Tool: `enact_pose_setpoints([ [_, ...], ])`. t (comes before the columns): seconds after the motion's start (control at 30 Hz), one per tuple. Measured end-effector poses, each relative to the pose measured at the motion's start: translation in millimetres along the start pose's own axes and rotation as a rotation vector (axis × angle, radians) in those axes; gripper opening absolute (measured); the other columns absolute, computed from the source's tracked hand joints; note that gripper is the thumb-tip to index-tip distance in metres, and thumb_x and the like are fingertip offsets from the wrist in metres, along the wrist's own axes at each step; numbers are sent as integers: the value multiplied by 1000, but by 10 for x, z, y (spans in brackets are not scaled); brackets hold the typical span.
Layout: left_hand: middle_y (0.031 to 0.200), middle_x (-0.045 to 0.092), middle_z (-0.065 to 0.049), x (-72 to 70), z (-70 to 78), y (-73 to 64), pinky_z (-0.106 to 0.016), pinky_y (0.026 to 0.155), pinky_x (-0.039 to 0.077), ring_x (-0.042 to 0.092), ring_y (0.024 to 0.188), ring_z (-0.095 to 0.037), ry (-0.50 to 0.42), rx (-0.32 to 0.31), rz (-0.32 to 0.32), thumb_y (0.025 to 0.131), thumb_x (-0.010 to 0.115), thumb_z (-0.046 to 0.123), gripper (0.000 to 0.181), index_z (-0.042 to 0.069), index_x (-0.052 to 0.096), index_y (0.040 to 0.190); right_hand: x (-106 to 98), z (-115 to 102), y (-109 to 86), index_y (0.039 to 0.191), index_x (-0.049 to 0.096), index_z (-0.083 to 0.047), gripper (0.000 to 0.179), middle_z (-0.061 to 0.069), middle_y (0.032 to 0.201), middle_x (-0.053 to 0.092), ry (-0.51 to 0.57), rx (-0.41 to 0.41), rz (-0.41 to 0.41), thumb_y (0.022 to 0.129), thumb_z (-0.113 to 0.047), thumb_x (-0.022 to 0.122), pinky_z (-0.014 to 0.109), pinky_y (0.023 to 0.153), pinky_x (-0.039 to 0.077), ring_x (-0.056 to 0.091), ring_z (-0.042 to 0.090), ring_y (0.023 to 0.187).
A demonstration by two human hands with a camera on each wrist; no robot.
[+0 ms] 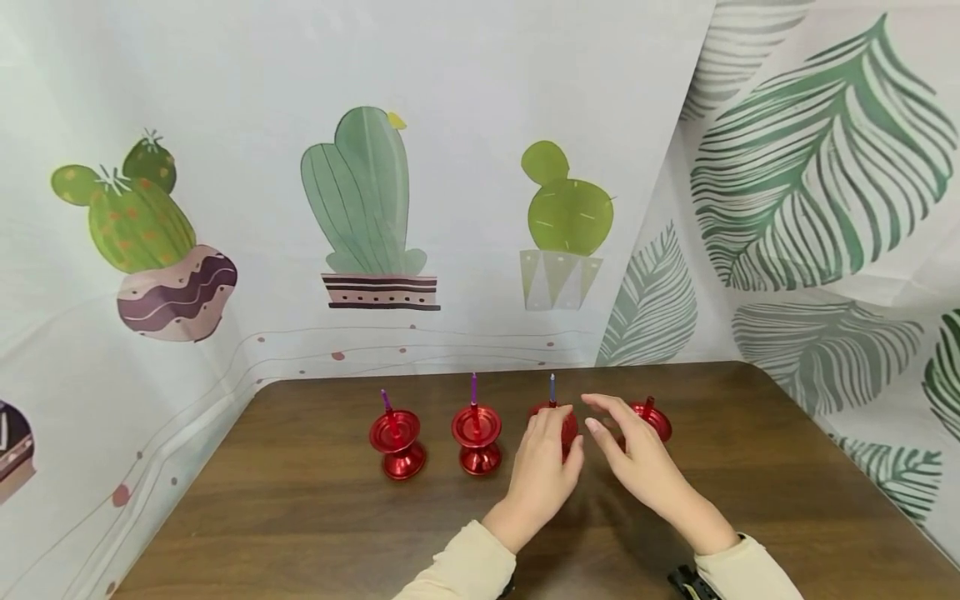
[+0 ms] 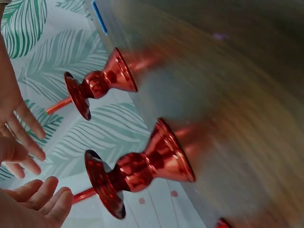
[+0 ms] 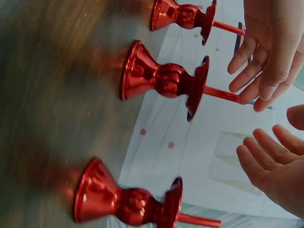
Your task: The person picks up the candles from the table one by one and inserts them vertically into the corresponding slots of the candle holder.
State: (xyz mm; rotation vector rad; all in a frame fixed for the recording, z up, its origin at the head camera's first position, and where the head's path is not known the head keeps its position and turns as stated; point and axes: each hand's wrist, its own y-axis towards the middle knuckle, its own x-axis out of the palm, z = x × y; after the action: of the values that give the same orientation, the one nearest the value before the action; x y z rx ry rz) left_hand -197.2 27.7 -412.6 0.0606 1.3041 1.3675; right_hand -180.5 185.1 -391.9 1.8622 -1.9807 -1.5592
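A blue candle (image 1: 552, 388) stands in the tube of the third red candle holder (image 1: 568, 432). My left hand (image 1: 542, 467) is right at this holder's tube, fingers relaxed, overlapping its dish in the head view. My right hand (image 1: 645, 467) hovers with loosely bent fingers, holding nothing, between the third holder and the rightmost candle holder (image 1: 656, 422). That holder's upright tube (image 2: 59, 105) shows no candle. Farther left, a candle holder (image 1: 477, 427) carries an upright purple candle (image 1: 474, 388); the leftmost candle holder (image 1: 395, 432) has a leaning purple candle (image 1: 386, 400).
The holders stand in a row on a brown wooden table (image 1: 315, 517). A thin blue stick (image 2: 99, 18) lies near the table edge beyond the rightmost holder in the left wrist view. Behind the table hangs a cloth (image 1: 465, 167) printed with cacti and leaves.
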Motion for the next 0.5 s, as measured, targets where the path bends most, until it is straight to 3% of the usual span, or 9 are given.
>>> enact_pose_setpoints([
  [0.2, 112, 59, -9, 61, 112, 41, -26, 86, 50, 56, 103, -18, -32, 11, -32, 90, 66, 13, 39, -1, 54, 125, -127, 11, -38, 127, 57, -3, 39, 7, 123, 60, -22, -70, 70, 89, 4, 63, 7, 91, 39, 60, 25, 103],
  [0.43, 119, 58, -8, 182, 238, 126, -25, 95, 47, 56, 111, -18, -77, -25, -108, 91, 65, 17, 44, 0, 52, 129, -302, 47, -81, 129, 59, -9, 46, 5, 122, 60, -58, -61, 162, 85, 6, 65, 7, 73, 43, 54, 8, 100],
  [0.5, 122, 56, -8, 215, 261, 153, -25, 97, 45, 54, 115, -17, -114, -63, -152, 92, 64, 17, 46, 0, 50, 132, -350, 73, -97, 129, 58, -7, 46, 8, 123, 60, -66, -64, 183, 85, 6, 65, 6, 79, 41, 52, 5, 108],
])
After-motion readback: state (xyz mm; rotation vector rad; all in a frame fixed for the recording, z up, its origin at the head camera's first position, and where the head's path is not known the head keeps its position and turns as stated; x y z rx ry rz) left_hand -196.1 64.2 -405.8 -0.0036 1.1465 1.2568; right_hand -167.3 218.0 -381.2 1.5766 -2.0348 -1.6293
